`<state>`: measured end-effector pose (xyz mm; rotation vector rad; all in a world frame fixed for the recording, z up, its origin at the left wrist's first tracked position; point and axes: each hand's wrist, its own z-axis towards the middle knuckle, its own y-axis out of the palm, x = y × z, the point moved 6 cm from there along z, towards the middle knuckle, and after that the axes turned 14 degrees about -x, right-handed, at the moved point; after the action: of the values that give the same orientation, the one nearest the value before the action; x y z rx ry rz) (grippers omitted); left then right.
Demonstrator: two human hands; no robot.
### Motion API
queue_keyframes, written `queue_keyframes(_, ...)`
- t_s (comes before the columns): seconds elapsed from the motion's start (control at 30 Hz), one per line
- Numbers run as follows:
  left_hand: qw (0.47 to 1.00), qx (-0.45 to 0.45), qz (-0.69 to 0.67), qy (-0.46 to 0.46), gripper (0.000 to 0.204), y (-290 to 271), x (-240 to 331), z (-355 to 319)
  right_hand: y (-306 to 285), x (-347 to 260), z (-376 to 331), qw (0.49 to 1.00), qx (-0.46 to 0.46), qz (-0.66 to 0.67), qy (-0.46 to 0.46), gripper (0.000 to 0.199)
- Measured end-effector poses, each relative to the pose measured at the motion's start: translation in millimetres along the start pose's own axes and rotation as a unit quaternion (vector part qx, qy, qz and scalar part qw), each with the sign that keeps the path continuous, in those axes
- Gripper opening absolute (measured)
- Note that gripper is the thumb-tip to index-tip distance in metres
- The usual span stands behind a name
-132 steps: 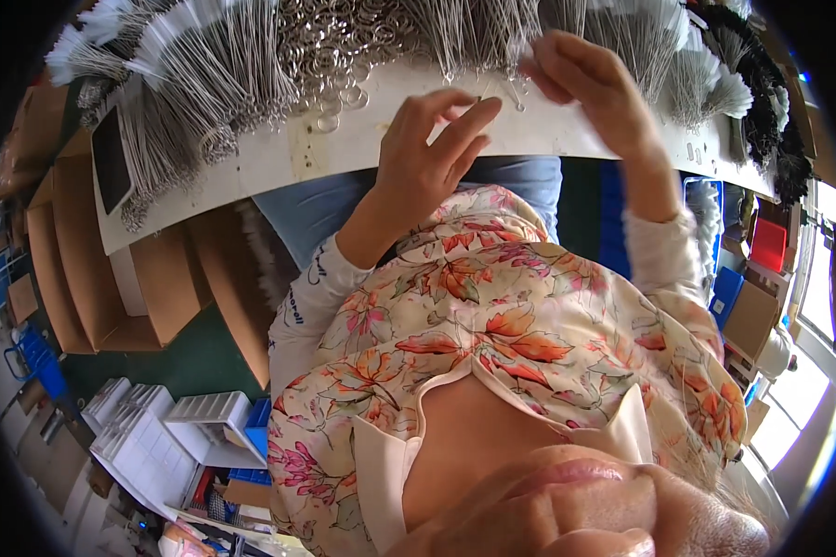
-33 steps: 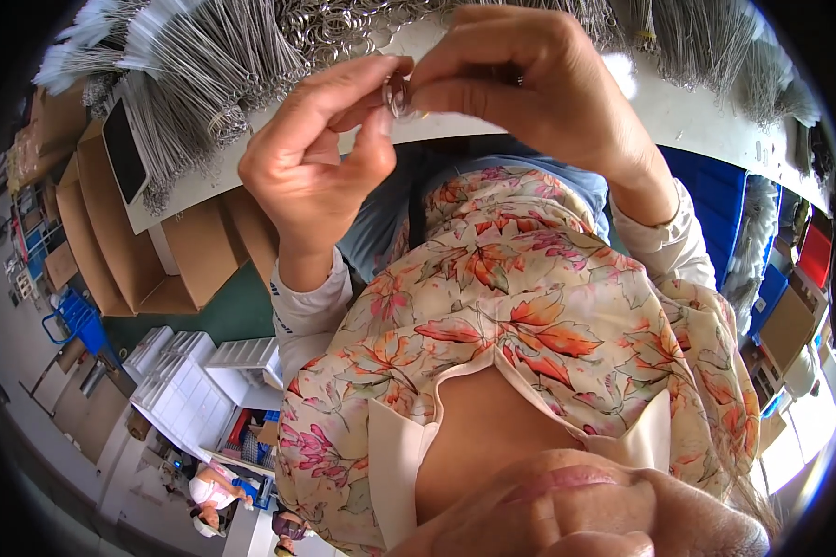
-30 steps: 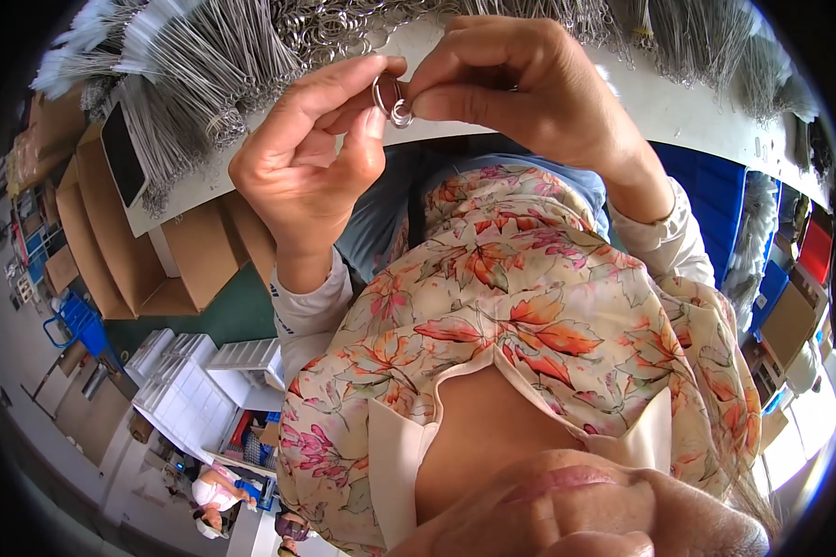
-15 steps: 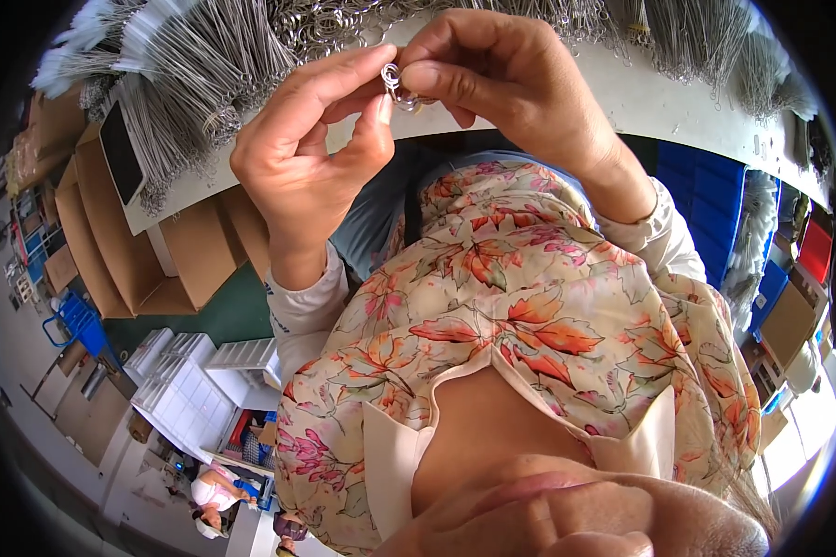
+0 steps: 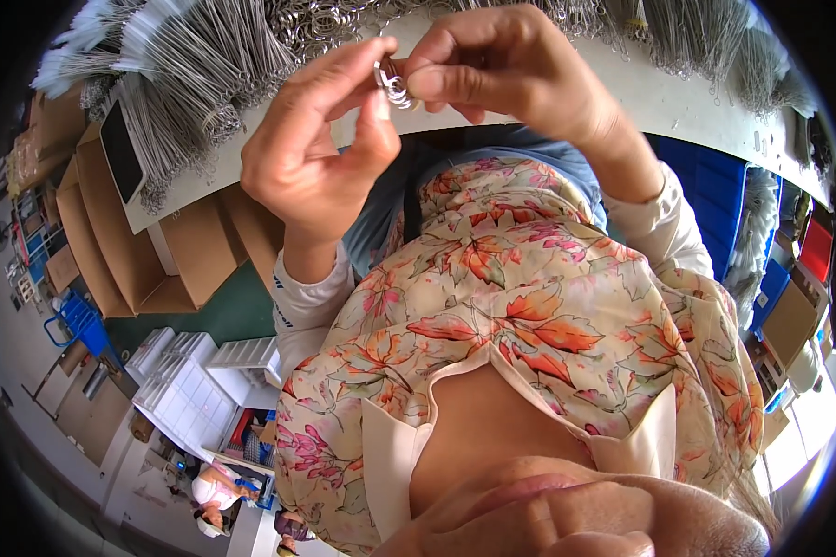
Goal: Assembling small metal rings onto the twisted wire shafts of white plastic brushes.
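Observation:
Several small shiny metal rings [image 5: 396,91] sit between my two hands, above the near edge of the white table [image 5: 706,116]. My left hand [image 5: 320,139] is closed in a pinch, its thumb and forefinger at the left side of the rings. From the right, my right hand [image 5: 506,70] pinches the same rings between thumb and forefinger. Fingertips hide part of the rings, so how they are linked cannot be made out. Beyond my hands lies a heap of loose metal rings [image 5: 348,28].
Bundles of thin metal wires [image 5: 200,51] lie at the far left, and more wire bundles [image 5: 697,37] at the far right. A dark-screened tablet [image 5: 123,153] stands at the table's left edge. Below are cardboard boxes [image 5: 190,265], white plastic crates [image 5: 186,390] and a blue bin [image 5: 701,195].
Both hands have shifted slightly and the rings have turned between the fingertips. My left hand moved a little to the right. Both hands keep their pinch.

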<state>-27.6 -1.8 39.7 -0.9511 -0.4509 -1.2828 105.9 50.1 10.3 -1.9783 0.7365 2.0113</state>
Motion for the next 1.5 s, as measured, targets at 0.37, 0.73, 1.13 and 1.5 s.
queue_keyframes(0.37,0.971,-0.001,-0.216,-0.105,0.027,1.1,-13.6,-0.4,12.2,-14.0,-13.3,0.953,0.168,-0.124,-0.221,0.011)
queue_keyframes(0.73,0.976,-0.08,-0.155,-0.133,0.024,-2.0,-19.4,-2.5,16.6,-20.5,-16.4,0.936,0.158,-0.283,-0.135,0.01)
queue_keyframes(1.13,0.83,-0.067,-0.461,-0.305,0.02,11.6,-55.4,-13.6,8.4,-24.7,-12.3,0.895,0.102,-0.382,-0.206,0.008)
queue_keyframes(1.5,0.963,-0.111,-0.052,-0.24,0.025,-10.7,-51.3,-9.0,4.4,19.6,4.4,0.874,0.197,-0.428,-0.116,0.01)
